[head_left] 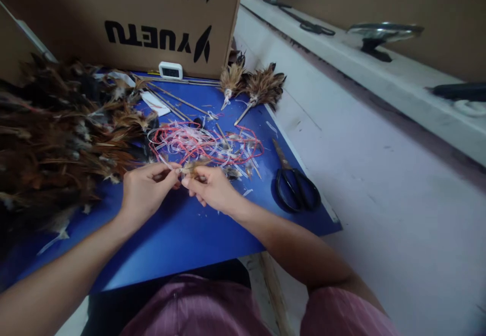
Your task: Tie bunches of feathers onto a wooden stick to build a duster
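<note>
My left hand and my right hand meet above the blue table top. Between them is a small brown feather bunch, pinched by the right fingers. The left thumb and forefinger are pressed together on its pale end, where a whitish string seems to run off to the upper left. Just beyond the fingers lies a loose tangle of pink and white string. Black-handled scissors rest to the right, blades pointing away from me.
A big heap of brown feathers covers the left side. Two feather bundles lie at the far right, near thin sticks and a small white digital display. Behind stands a cardboard box; a wall with a ledge borders the right.
</note>
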`<state>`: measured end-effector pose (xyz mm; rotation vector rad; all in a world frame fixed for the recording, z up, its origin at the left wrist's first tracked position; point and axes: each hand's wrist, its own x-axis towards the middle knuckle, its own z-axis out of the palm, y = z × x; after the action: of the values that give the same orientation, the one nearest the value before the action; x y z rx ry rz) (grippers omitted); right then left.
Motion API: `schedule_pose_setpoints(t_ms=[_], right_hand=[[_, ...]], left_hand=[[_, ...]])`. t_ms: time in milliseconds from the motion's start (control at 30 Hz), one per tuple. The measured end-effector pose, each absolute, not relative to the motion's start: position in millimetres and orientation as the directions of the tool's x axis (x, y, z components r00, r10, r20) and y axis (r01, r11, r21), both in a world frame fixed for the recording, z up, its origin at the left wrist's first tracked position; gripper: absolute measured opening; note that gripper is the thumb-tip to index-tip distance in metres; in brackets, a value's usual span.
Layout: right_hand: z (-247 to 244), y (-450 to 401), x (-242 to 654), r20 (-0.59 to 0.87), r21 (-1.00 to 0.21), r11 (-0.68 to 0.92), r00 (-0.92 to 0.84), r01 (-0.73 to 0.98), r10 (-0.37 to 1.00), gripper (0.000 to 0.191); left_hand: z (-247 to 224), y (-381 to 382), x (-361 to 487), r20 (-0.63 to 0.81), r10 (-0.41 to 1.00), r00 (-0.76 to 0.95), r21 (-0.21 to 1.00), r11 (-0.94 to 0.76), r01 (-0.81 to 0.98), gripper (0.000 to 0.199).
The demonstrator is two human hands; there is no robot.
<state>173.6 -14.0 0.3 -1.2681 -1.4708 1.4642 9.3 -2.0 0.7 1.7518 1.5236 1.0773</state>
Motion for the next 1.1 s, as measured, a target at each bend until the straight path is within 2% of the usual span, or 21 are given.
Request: schedule_pose_setpoints(t_ms=[100,167,233,300,333,400,467,533,600,667,700,767,867,1100], right_hand=[[5.4,-19.7,178.0,0.048,-0.907,0.161,-0.283,0.389,0.958,0.013],[10.4,-24.0,180.4,0.204,-0.724,0.372,-0.335,0.581,0.920,0.015],[15.9,-26.3,182.6,0.287,-0.491,0.510,-0.421,0.707,0.860,0.021],[21.5,-24.7,185.1,0.326,-0.330,0.587,-0.494,0.739,0.806,0.024],[24.0,-22.2,186.8,0.340,-0.304,0.610,-0.514,0.732,0.787,0.023],[27.4,-14.3,190.8,0.359,-0.383,0.623,-0.512,0.681,0.780,0.020],[27.9,-4.9,195.0,0.321,-0.597,0.561,-0.470,0.573,0.822,0.014],[24.9,2.8,197.8,0.227,-0.824,0.407,-0.429,0.394,0.874,0.010],[19.1,6.8,197.7,0.098,-0.964,0.190,-0.416,0.185,0.904,0.012],[11.8,7.4,194.3,0.022,-1.000,0.019,-0.434,-0.010,0.901,0.016],[8.1,7.0,191.7,0.021,-0.996,-0.017,-0.434,-0.083,0.901,0.016],[1.6,5.9,185.5,0.069,-0.988,0.007,-0.393,-0.156,0.917,0.014],[-5.0,5.7,177.4,0.122,-0.986,0.083,-0.281,-0.147,0.952,0.011],[-6.7,4.0,173.8,0.175,-0.985,0.173,-0.131,-0.024,0.976,0.009]], left_hand=[[0.4,-4.6,9.6,0.370,0.922,0.113,0.677,-0.351,0.646,0.017],[1.3,-6.0,10.5,0.445,0.874,0.194,0.587,-0.449,0.674,0.017],[3.0,-6.8,11.5,0.471,0.838,0.276,0.533,-0.519,0.668,0.018],[5.7,-7.2,12.4,0.446,0.828,0.339,0.520,-0.548,0.655,0.020],[7.3,-7.4,12.7,0.412,0.837,0.361,0.538,-0.543,0.645,0.022],[10.5,-7.5,12.9,0.291,0.879,0.377,0.654,-0.471,0.592,0.025],[12.8,-7.3,12.2,0.114,0.924,0.366,0.846,-0.284,0.452,0.018],[14.0,-6.4,10.8,-0.065,0.932,0.356,0.972,-0.021,0.233,0.012],[14.1,-4.5,9.4,-0.190,0.918,0.348,0.981,0.192,0.030,0.017],[13.8,-2.0,8.8,-0.260,0.907,0.330,0.944,0.311,-0.111,0.018],[13.6,-0.7,8.9,-0.284,0.904,0.318,0.923,0.348,-0.165,0.017],[13.0,1.4,9.7,-0.319,0.900,0.297,0.883,0.396,-0.251,0.018],[12.1,2.5,11.4,-0.353,0.895,0.272,0.845,0.430,-0.318,0.021],[12.9,-0.1,13.3,-0.366,0.892,0.266,0.842,0.439,-0.313,0.021]])
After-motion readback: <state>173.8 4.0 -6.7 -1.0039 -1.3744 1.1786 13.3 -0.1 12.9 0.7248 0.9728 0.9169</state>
